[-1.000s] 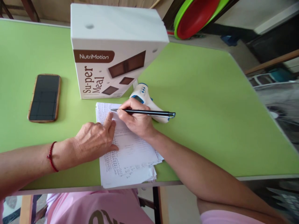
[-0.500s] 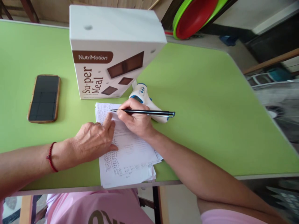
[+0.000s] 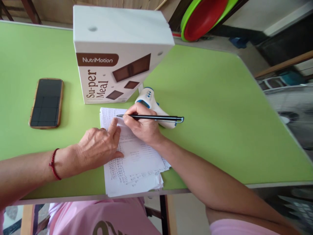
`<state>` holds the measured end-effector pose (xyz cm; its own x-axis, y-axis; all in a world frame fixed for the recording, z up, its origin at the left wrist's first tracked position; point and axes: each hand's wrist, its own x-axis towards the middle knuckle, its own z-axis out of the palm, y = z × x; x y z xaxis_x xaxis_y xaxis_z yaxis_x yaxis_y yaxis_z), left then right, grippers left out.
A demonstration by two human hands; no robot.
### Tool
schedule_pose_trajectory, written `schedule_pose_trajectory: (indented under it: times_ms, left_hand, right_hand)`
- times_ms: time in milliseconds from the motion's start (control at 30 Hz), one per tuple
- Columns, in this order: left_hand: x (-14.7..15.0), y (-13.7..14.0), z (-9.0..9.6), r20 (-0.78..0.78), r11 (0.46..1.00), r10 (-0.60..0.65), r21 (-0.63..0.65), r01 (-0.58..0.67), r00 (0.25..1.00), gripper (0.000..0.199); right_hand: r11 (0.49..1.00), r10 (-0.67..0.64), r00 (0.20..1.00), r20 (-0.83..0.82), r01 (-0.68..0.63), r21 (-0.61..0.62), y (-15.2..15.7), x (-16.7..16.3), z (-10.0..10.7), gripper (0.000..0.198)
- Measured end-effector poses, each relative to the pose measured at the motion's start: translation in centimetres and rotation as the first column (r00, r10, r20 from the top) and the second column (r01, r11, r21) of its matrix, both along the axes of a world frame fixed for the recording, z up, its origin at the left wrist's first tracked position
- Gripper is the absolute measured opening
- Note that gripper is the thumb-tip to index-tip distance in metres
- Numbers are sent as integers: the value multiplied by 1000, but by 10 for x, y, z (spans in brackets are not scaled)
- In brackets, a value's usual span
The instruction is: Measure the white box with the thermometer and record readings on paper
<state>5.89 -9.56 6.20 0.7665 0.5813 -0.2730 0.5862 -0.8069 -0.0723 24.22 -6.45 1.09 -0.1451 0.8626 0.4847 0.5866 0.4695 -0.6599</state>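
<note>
A black pen (image 3: pixel 168 117) is pinched in my right hand (image 3: pixel 144 125), its tip at the upper part of a sheet covered in small handwriting. The stack of papers (image 3: pixel 139 158) lies near the table's front edge, its lower corners uneven and creased. My left hand (image 3: pixel 100 145) rests on the left side of the papers, index finger stretched out close to the pen tip and thumb apart. Just beyond my right hand lies a white and blue infrared thermometer (image 3: pixel 148 96), its handle partly hidden by that hand and the pen.
Behind the papers a white NutriMotion box (image 3: pixel 97 78) stands upright on the green table (image 3: pixel 220 114). To the left lies a phone (image 3: pixel 46 102) in a brown case. Past the far edge are red and green basins (image 3: pixel 205 19), and a fan (image 3: pixel 290 114) stands at the right.
</note>
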Motion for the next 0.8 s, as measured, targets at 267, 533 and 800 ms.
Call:
schedule_pose_trajectory:
  times_ms: [267,533,800]
  left_hand:
    - [0,1,-1,12,1000,6,-2,-6,1000,66]
    - [-1,0,-2,6,1000,-1,7,1,1000,66]
    - [-1,1,-2,-2,1000,-6,19,6,1000,65]
  right_hand:
    - [1000,-29,1000,6,29,-12,0,1,-2,17]
    - [1000,-6,1000,-4,6,20,0,0,-1,18]
    - [997,10,1000,-7,-9,75,0,0,-3,19]
